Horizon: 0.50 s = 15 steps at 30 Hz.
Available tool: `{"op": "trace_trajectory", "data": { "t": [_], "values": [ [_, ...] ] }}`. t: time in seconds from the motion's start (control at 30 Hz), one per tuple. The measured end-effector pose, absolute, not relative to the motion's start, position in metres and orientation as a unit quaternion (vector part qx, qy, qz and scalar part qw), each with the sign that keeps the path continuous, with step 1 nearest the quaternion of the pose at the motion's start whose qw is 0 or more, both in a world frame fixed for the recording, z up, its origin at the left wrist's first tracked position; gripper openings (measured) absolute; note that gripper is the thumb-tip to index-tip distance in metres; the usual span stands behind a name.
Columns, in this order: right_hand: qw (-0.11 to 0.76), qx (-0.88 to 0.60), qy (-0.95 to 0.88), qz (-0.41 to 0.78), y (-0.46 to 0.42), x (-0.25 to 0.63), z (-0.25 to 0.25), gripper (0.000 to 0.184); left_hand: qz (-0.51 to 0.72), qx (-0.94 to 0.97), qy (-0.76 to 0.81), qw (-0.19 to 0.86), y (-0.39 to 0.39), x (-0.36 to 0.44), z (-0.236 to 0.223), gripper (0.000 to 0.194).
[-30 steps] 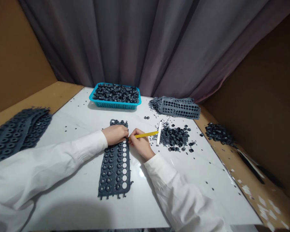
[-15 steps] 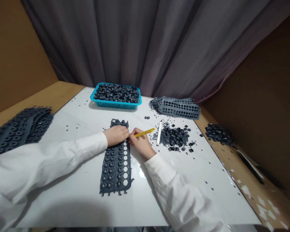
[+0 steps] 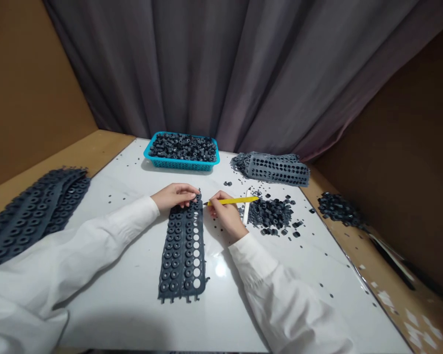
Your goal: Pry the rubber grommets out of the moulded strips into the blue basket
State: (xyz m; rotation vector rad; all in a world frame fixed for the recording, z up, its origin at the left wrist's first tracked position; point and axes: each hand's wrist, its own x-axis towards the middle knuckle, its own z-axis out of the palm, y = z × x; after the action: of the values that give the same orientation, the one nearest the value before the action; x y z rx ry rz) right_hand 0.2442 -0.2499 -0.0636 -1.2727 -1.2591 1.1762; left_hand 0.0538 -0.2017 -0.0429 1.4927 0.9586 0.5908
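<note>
On the white tabletop lies a dark grey moulded rubber sheet (image 3: 181, 255) with rows of raised rings; a column of round holes runs down its right side. My left hand (image 3: 175, 195) is closed on the sheet's far end, fingertips and thumb at its top edge, and that end looks slightly lifted. Beside it on the right, my right hand (image 3: 226, 212) grips a yellow pen-shaped tool (image 3: 239, 200) like a pencil. The tool's dark narrow tip points left, close to the sheet's right edge; whether it touches cannot be made out.
A blue basket (image 3: 182, 164) full of small dark rubber pieces stands at the back. Punched sheets (image 3: 278, 168) lie behind a loose pile of pieces (image 3: 271, 214) and a white pen (image 3: 247, 209). More ringed sheets (image 3: 33, 211) are stacked at left; another pile (image 3: 339, 209) sits far right.
My left hand has shifted from lying across the sheet to its far end, uncovering more rings and holes. The right hand with the yellow tool has drawn slightly right, away from the left hand.
</note>
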Motion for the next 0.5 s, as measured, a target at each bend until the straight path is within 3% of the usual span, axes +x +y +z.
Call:
{"op": "trace_trajectory", "data": {
  "t": [0.2, 0.5],
  "values": [
    [0.401, -0.541, -0.581, 0.457, -0.232, 0.242, -0.066, 0.01, 0.313, 0.437, 0.435, 0.722, -0.201, 0.065, -0.045, 0.009],
    [0.395, -0.534, -0.597, 0.45, -0.236, 0.24, -0.075, 0.011, 0.307, 0.348, 0.434, 0.772, -0.199, 0.066, -0.047, 0.017]
  ]
}}
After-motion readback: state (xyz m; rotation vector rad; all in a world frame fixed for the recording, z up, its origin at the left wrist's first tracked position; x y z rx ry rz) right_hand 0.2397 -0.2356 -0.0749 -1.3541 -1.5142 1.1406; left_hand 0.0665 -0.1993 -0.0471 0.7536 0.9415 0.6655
